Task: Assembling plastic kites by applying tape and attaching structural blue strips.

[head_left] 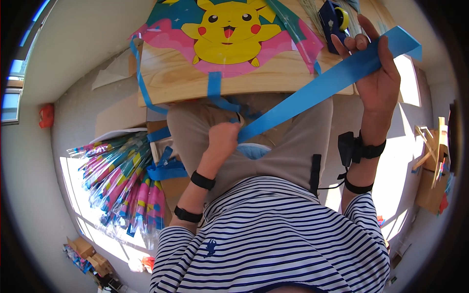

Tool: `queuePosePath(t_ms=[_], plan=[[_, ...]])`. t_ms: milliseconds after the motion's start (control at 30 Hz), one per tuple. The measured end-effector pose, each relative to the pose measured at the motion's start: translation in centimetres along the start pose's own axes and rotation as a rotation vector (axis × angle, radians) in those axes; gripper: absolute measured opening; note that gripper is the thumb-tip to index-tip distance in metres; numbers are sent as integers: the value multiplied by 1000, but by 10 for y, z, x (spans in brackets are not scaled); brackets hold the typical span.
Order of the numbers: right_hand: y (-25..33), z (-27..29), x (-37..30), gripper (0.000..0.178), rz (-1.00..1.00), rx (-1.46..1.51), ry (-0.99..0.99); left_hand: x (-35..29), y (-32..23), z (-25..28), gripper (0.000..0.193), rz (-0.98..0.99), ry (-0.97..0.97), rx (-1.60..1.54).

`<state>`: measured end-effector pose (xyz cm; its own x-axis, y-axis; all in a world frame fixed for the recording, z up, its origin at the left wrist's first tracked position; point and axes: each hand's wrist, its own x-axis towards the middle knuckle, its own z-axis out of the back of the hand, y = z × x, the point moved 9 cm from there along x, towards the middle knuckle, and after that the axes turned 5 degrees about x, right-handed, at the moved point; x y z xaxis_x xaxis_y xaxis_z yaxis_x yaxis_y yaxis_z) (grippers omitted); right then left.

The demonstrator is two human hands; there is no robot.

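A wide blue ribbon [308, 95] stretches taut and slanting between my two hands, above my lap. My left hand [223, 141] is closed in a fist round its lower end, over my thigh. Higher up at the right, my right hand [377, 83] grips the other end between thumb and fingers, some fingers raised, and a short folded piece sticks out past it. Before me on the wooden table [166, 88] lies a thin printed kite-like sheet [229, 41] with a yellow cartoon figure on pink and teal. Blue strips [215, 88] hang from its near edge.
At the far right of the table stands a dark blue tape dispenser [333, 22] with a yellow roll. To my left, a fanned pile of rolled sheets in clear plastic [122, 180] lies beside loose blue ribbon [166, 168]. Cardboard boxes [432, 180] stand at the right wall.
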<state>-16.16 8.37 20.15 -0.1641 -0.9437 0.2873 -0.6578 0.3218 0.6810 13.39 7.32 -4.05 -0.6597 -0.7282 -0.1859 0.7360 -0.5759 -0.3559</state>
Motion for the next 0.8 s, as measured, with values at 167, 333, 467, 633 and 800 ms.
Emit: queuePosePath(t_ms=[167, 333, 467, 633, 800], plan=[[-70, -11, -11, 45, -197, -136, 13, 3, -11, 29, 19, -79, -77, -282], [-203, -17, -63, 37, -726, -156, -68, 18, -13, 59, 33, 74, 63, -1554], [-256, -12, -90, 32, -881, -202, -88, 19, -3, 65, 21, 140, -50, -1691], [-278, -16, -105, 35, -912, -360, 4, 19, 27, 48, 7, 194, -250, -1664], [-210, 16, -33, 46, -57, -1659, 104, 8, 45, 62, 16, 254, -284, -1568]])
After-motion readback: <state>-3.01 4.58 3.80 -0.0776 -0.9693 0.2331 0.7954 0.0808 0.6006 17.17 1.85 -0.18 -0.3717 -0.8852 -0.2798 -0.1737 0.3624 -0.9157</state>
